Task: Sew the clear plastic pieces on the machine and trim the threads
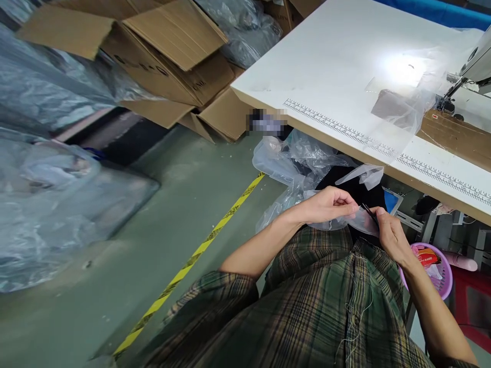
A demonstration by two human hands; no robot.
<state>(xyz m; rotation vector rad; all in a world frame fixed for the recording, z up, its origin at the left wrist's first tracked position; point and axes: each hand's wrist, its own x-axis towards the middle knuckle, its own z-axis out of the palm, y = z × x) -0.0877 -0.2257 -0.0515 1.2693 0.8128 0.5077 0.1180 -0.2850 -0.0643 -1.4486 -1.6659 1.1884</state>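
Note:
My left hand [333, 205] is closed, thumb and fingertips pinching the edge of a thin, see-through white fabric [363, 221] above my lap. Close to its right, my right hand [390, 232] grips a slim dark two-pronged tool [370, 212], its points aimed at the left fingertips. Whether that tool is a pair of tweezers or thread snips is unclear. The fabric spreads between both hands, partly hidden behind the left one. More sheer material [408, 120] lies on the white sewing table [326, 56], one end drooping over its front edge.
A sewing machine [475, 64] stands at the right of the table, above a printed ruler. Below, a pink basket [445, 276] holds small items. Open cardboard boxes [164, 66] and plastic-wrapped bundles [57, 204] occupy the left. Yellow tape [199, 255] crosses the green floor.

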